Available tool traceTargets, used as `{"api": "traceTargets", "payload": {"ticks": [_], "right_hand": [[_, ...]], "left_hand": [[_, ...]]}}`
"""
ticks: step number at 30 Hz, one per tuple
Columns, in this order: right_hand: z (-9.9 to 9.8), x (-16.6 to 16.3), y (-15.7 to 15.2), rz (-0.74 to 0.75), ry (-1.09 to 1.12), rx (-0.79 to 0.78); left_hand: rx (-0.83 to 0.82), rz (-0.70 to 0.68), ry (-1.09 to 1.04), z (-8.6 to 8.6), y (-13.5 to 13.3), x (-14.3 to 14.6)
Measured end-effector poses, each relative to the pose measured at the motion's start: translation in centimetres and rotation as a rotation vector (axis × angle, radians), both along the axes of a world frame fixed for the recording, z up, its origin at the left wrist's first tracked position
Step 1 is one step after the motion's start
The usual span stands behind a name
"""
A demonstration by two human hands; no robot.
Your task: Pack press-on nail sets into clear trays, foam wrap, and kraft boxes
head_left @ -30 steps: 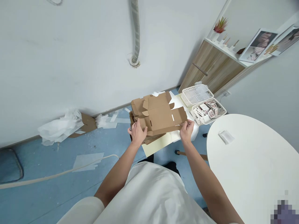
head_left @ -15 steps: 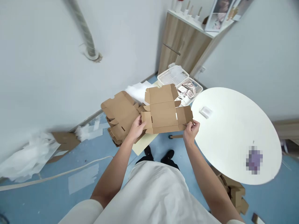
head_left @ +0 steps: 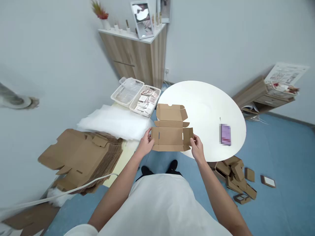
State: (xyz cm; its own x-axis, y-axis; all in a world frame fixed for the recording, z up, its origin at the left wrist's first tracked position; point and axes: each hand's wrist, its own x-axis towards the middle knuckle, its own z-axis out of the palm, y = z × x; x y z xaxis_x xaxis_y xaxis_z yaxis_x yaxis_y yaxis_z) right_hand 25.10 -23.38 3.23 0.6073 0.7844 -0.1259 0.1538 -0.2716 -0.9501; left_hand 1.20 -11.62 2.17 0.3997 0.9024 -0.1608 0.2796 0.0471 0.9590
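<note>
I hold a flat, unfolded brown cardboard box blank (head_left: 171, 129) in front of me with both hands. My left hand (head_left: 146, 146) pinches its left side flap, and my right hand (head_left: 196, 149) pinches its right side flap. The blank hangs level over the near edge of a round white table (head_left: 206, 111). Its lid panel points away from me. A thick stack of the same flat blanks (head_left: 81, 157) lies to my left on a low pale surface.
Two white baskets (head_left: 136, 95) hold clear bags and small packets beyond a white foam sheet (head_left: 115, 121). A wooden cabinet (head_left: 137, 55) stands at the wall. Several folded small boxes (head_left: 236, 178) lie on the blue floor under the table. A small blurred purple object (head_left: 225, 134) rests on the table.
I lifted one blank off the stack and turned to the right. The blank now hangs over the round table's edge, and the stack lies to my left.
</note>
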Motion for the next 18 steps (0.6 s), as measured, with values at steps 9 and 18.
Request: {"api": "traceTargets", "payload": {"ticks": [9, 18], "right_hand": [[-1.8, 11.3, -6.0, -0.042, -0.084, -0.191], [-5.4, 14.7, -6.5, -0.084, -0.045, -0.372]], "left_hand": [[-0.022, -0.176, 0.158, -1.2, -0.8, 13.9], [-0.161, -0.172, 0.256, -4.4, 0.2, 18.6]]}}
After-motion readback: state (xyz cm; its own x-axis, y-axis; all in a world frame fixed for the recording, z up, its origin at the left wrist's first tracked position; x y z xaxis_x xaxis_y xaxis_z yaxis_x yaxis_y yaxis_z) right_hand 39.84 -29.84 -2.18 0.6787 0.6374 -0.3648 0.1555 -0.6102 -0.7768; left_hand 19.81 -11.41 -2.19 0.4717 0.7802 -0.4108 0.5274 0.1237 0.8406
